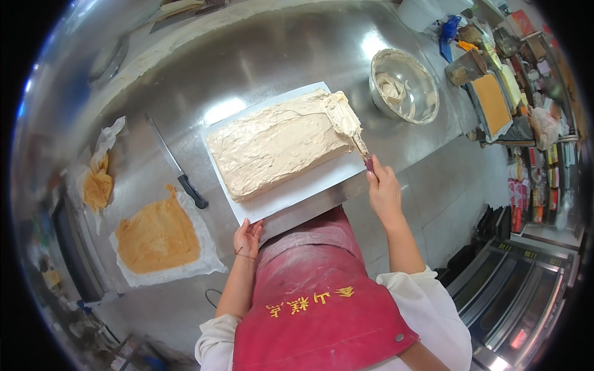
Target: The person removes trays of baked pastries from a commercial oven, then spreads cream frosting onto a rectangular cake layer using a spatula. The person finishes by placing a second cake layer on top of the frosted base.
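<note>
A rectangular cake (pixel 274 143) coated in pale beige cream lies on a white cake board (pixel 297 188), close to the near edge of the steel table. My right hand (pixel 386 190) grips the dark red handle of a spatula (pixel 365 155). Cream covers the spatula's blade, which is at the cake's right end. At the board's near left corner is my left hand (pixel 248 237), its fingers at the edge and partly hidden beneath it. A steel mixing bowl (pixel 429 83) with cream inside and smeared on its rim stands right of the cake.
Left of the board lies a serrated knife (pixel 172 160) with a black handle. Brown sponge skin rests on white paper (pixel 209 259), and crumpled paper (pixel 109 137) lies beyond. A tray with an orange-brown sheet (pixel 491 104) is at the right, near another person's hand (pixel 533 121).
</note>
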`<state>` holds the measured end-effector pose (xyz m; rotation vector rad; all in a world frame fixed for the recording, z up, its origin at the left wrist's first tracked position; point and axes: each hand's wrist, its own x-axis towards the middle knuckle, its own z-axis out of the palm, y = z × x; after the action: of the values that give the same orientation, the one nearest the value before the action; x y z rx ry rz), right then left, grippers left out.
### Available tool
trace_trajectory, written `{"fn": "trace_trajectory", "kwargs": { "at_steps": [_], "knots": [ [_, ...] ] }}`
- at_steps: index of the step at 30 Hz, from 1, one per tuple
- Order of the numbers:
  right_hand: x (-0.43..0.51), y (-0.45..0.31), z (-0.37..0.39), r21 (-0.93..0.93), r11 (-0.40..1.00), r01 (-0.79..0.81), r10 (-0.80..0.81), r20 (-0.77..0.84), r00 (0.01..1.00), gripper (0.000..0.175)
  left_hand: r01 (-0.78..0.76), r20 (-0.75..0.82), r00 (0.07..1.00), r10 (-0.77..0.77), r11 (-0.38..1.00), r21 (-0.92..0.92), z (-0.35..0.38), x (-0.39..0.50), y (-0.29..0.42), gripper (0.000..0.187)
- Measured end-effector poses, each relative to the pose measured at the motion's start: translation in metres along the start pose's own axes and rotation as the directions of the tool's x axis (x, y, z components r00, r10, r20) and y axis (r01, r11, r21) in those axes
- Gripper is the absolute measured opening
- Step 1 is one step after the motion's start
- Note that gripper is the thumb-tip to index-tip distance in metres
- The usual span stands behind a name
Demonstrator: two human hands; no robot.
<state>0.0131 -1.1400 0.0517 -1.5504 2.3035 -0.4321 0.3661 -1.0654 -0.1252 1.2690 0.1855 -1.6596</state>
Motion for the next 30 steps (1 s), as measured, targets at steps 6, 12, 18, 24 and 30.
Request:
{"fn": "trace_trajectory", "kwargs": {
  "at_steps": [6, 12, 18, 24, 30],
  "knots": [
    [0.013, -0.007, 0.026, 0.116, 0.979, 0.17, -0.17, -0.015, 0.985, 0.042, -0.005, -0.012, 1.0, 0.006, 1.0, 0.003, 0.001, -0.001, 0.001, 0.02],
    [0.075, 0.021, 0.007, 0.613, 0.701, -0.364, 0.108, 0.413, 0.904, 0.038, 0.012, 0.0, 1.0, -0.012, 1.0, 0.019, -0.001, 0.0, 0.001, 0.02],
    [0.114, 0.051, -0.03, 0.586, 0.458, -0.669, 0.046, 0.735, 0.676, 0.032, 0.015, -0.002, 1.0, -0.015, 0.999, 0.046, -0.001, 0.0, 0.003, 0.021],
    [0.069, 0.075, -0.055, 0.523, 0.593, -0.612, 0.047, 0.736, 0.675, 0.031, 0.009, -0.004, 1.0, -0.009, 1.0, 0.024, -0.002, 0.001, 0.001, 0.021],
    [-0.01, 0.097, -0.075, 0.52, 0.537, -0.664, 0.189, 0.693, 0.696, 0.038, 0.013, 0.002, 1.0, -0.013, 0.999, 0.033, -0.001, -0.001, 0.002, 0.021]
  ]
}}
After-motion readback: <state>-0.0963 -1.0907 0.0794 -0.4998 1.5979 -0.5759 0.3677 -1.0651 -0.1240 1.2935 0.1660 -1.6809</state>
